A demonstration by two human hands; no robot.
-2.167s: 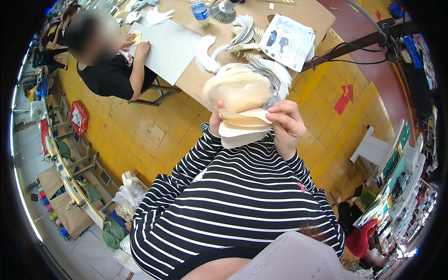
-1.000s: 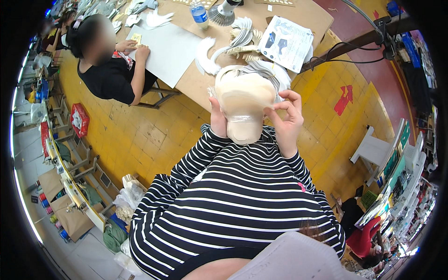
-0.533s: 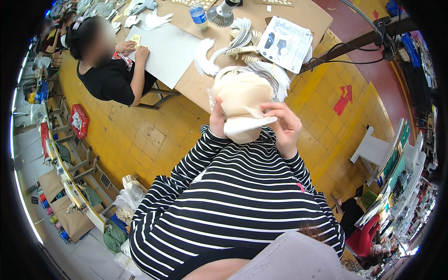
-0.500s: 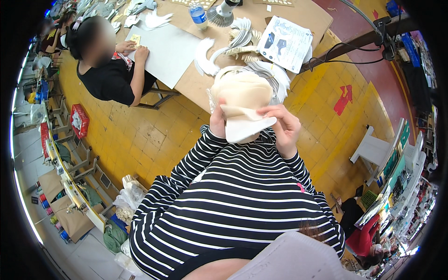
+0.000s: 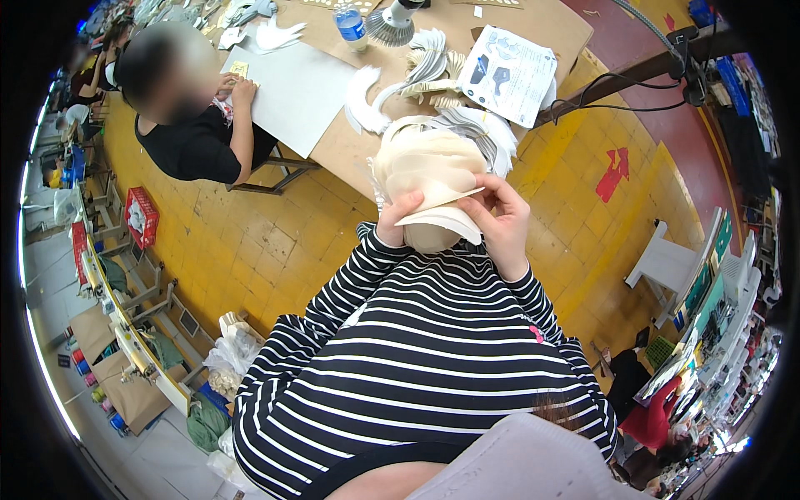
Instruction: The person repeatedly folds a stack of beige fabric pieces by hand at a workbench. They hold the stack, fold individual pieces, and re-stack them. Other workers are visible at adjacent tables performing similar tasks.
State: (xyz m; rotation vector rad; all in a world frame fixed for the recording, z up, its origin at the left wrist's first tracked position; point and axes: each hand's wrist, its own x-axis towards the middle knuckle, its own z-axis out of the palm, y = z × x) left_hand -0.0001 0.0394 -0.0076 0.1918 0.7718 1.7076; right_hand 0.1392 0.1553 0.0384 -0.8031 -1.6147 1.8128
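Observation:
In front of my chest is a stack of cream, curved foam-like pieces (image 5: 425, 162) at the table's near edge. My left hand (image 5: 400, 218) is closed on the left edge of a pale cream piece (image 5: 446, 218), its thumb on top. My right hand (image 5: 504, 221) pinches the right side of that piece between thumb and fingers. The piece is bent, with its near edge flaring out. A rounded beige form (image 5: 432, 239) shows below it, partly covered. Exactly how many layers my fingers hold is hidden.
On the brown-topped table (image 5: 333, 150) lie white curved strips (image 5: 364, 100), grey-white stacked pieces (image 5: 483, 133), a printed sheet (image 5: 510, 77), a blue-labelled bottle (image 5: 351, 29) and a lamp (image 5: 392, 25). A co-worker (image 5: 187, 125) sits at the left. A metal bar with cables (image 5: 617, 83) juts in at right.
The cream piece has tilted and flattened between my hands, uncovering more of the rounded form beneath. My right hand has shifted slightly up and left. The co-worker's head has leaned forward.

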